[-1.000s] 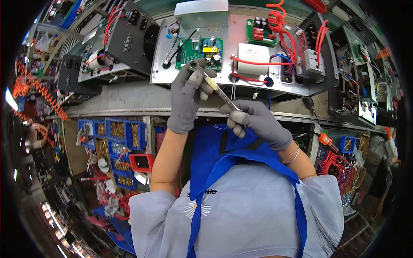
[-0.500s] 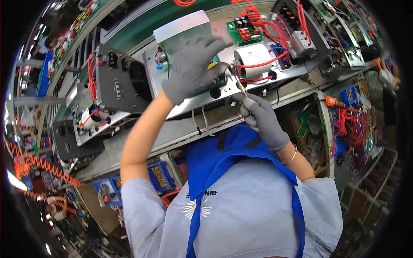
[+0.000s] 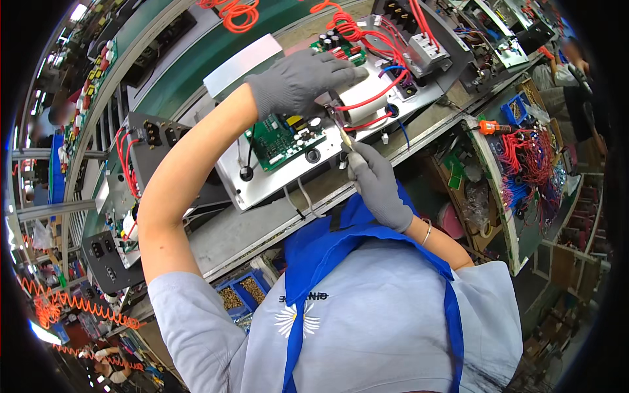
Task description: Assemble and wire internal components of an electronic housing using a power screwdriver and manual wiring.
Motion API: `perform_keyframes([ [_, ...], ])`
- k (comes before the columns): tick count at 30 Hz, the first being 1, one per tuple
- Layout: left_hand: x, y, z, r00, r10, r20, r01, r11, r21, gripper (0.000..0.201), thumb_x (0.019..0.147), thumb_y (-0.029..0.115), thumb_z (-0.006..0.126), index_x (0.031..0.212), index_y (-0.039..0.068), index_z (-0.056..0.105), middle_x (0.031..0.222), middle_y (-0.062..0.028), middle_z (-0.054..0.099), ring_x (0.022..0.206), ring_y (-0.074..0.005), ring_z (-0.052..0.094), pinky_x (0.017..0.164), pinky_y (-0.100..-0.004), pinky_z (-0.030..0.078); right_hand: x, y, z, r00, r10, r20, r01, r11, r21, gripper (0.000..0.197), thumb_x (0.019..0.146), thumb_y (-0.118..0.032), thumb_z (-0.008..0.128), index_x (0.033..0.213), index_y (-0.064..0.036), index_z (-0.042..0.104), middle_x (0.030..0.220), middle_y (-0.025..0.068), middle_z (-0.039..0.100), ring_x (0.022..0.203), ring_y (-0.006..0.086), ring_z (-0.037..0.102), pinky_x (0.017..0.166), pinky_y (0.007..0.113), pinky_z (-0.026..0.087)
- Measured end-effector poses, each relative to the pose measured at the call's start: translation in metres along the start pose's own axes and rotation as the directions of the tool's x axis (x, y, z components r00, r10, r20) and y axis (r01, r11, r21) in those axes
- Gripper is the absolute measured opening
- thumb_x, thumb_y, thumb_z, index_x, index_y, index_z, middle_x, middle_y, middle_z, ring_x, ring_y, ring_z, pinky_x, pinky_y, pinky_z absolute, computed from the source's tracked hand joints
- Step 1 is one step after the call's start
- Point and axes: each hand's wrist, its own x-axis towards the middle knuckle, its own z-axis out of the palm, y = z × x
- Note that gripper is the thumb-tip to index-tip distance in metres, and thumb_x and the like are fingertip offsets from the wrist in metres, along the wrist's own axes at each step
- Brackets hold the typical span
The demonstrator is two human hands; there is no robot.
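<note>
My left hand [image 3: 298,82], in a grey glove, reaches across a metal chassis plate [image 3: 252,190]. Its fingers are stretched out, their tips over the top of a white cylindrical capacitor [image 3: 373,111]; its thumb is near the capacitor's terminal end. In my right hand [image 3: 379,180], also gloved, is a slim metal tool [image 3: 346,138] pointing up at that same end. The tool's tip is too small to make out. Red wires [image 3: 377,99] run from the capacitor. A green circuit board [image 3: 278,143] lies under my left wrist, partly hidden.
A silver metal box [image 3: 242,64] stands behind my left forearm. Black-panelled units flank the chassis, one with a terminal block [image 3: 429,52]. An orange-handled tool [image 3: 495,127] and bundled wires [image 3: 521,157] lie right. Blue bins of small parts [image 3: 252,288] sit below the bench edge.
My left hand has moved from above the board onto the capacitor's top. My right hand keeps the tool at the terminal end. The whole view has shifted, showing more of the board.
</note>
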Motion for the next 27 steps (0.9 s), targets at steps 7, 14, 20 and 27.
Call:
perform_keyframes([
  [7,0.011,0.003,-0.001,0.996,0.041,-0.083,-0.038,0.998,0.041,0.104,0.057,0.026,0.086,0.146,0.014,0.035,0.144,-0.0095,0.045,0.124,-0.0277,0.050,0.100,-0.0424,0.042,-0.002,-0.011,-0.006,0.994,-0.107,0.008,0.108,0.991,-0.083,0.031,0.095,-0.014,0.049,0.120,0.0033,0.057,0.083,0.0082,0.059,0.073,0.0136,0.056,0.066,0.029,0.046],
  [14,0.022,0.010,-0.007,0.995,0.102,-0.011,-0.102,0.994,-0.037,0.108,0.049,0.014,0.085,0.145,0.013,0.036,0.144,-0.0121,0.044,0.121,-0.0325,0.051,0.099,-0.0430,0.044,0.002,-0.026,-0.030,0.912,0.010,0.410,0.155,0.917,-0.367,0.033,0.093,-0.023,0.054,0.118,-0.0028,0.059,0.102,0.0092,0.062,0.087,0.0170,0.060,0.078,0.032,0.048],
  [20,0.029,0.012,-0.008,0.994,0.069,0.090,-0.073,0.996,0.049,0.111,0.043,0.017,0.088,0.142,0.011,0.037,0.133,-0.0138,0.049,0.115,-0.0348,0.053,0.096,-0.0437,0.044,0.004,-0.114,-0.041,0.829,-0.048,0.557,0.044,0.999,0.020,0.041,0.095,-0.028,0.054,0.127,-0.0025,0.054,0.110,0.0055,0.059,0.095,0.0102,0.055,0.080,0.028,0.047],
  [27,0.036,0.004,-0.014,0.981,0.150,0.119,-0.151,0.989,-0.006,0.107,0.048,0.023,0.087,0.141,0.009,0.037,0.130,-0.0144,0.051,0.108,-0.0352,0.057,0.091,-0.0432,0.048,0.016,-0.062,-0.046,0.807,0.106,0.581,0.011,0.981,-0.194,0.044,0.100,-0.033,0.043,0.126,0.0002,0.057,0.111,0.0096,0.063,0.106,0.0174,0.056,0.094,0.033,0.045],
])
